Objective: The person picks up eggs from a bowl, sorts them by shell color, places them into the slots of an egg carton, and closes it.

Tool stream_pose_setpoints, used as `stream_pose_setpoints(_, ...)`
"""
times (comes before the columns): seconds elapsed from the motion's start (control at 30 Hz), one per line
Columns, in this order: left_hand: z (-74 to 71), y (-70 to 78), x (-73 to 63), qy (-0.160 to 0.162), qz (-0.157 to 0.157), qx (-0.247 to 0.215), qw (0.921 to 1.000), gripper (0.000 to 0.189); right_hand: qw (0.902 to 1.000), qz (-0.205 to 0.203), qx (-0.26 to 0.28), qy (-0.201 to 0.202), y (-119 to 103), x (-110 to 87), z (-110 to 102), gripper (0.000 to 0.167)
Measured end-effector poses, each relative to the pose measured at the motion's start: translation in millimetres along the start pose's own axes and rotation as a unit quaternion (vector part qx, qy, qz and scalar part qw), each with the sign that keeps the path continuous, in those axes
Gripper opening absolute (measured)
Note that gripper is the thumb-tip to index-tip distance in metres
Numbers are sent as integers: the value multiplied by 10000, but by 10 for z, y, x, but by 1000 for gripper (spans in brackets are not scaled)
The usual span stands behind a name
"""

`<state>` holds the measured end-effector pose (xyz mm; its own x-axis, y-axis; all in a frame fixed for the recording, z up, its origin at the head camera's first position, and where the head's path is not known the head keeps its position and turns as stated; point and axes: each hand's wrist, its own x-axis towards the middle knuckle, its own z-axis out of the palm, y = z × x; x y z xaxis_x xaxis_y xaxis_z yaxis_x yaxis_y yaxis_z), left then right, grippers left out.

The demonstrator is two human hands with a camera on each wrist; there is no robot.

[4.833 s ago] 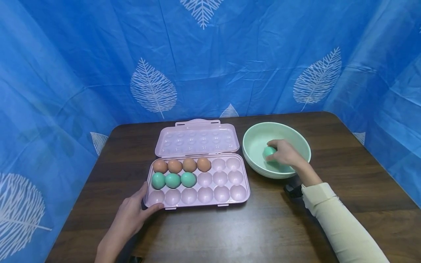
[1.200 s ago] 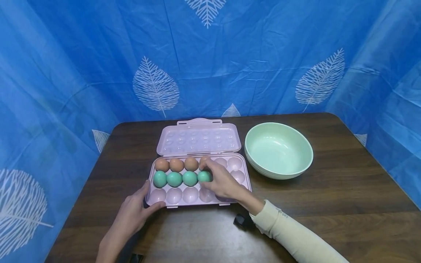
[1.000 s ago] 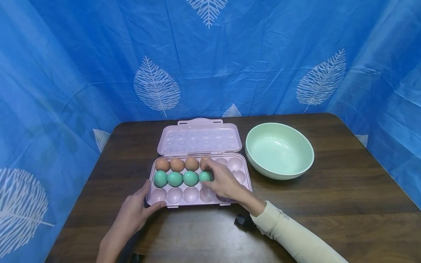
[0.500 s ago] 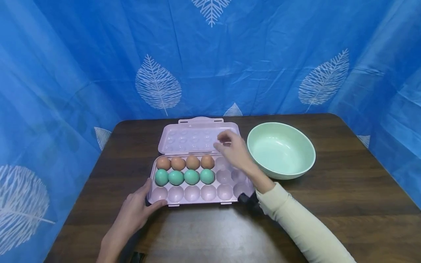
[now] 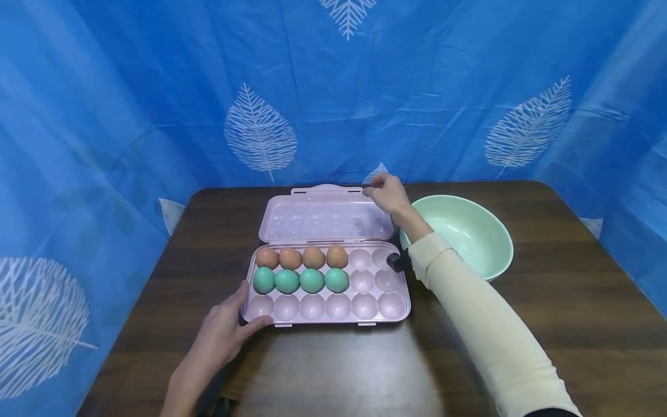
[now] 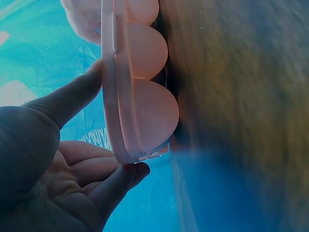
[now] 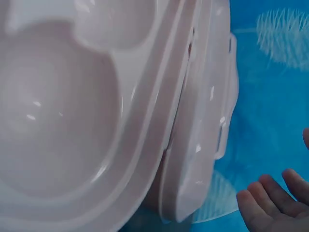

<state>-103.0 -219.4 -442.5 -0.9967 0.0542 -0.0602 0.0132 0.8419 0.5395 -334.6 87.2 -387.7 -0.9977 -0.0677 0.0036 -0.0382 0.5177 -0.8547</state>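
A pink plastic egg box (image 5: 327, 318) lies on the table with its lid (image 5: 327, 217) folded back. Several brown eggs (image 5: 313, 257) fill part of its back row, and several green eggs (image 5: 312, 280) part of the middle row; the front row's hollows are bare. My left hand (image 5: 221, 330) grips the front left corner, thumb on the front rim and fingers at the end wall, as the left wrist view (image 6: 63, 159) of the hand also shows. Above the lid's back right corner is my right hand (image 5: 388, 194), nothing held; its loosely bent fingers (image 7: 270, 193) appear apart from the lid.
A light green bowl (image 5: 471, 231) stands right of the box, partly hidden by the right forearm and its pale sleeve (image 5: 484, 324). The brown wooden table (image 5: 333, 370) reaches back to a blue curtain (image 5: 417, 87) with white leaf prints.
My right hand took a green egg from the bowl, set it in the middle row, let go and moved back over the lid. The left hand stays at the box corner.
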Motion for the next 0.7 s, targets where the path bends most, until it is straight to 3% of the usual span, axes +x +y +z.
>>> stream_pose_setpoints(0.17,9,3,14,-62,-104,-25,9999,101,9984,529,-31,-215,73,156,7,53)
stream_pose_setpoints(0.47,24,11,11,-25,-100,-97,9999,99,9909,1121,-298,-680,187,295,54,74)
stream_pose_setpoints(0.7,6,3,12,-10,-142,-73,9999,98,9859,1457,24,-823,241,321,108,82)
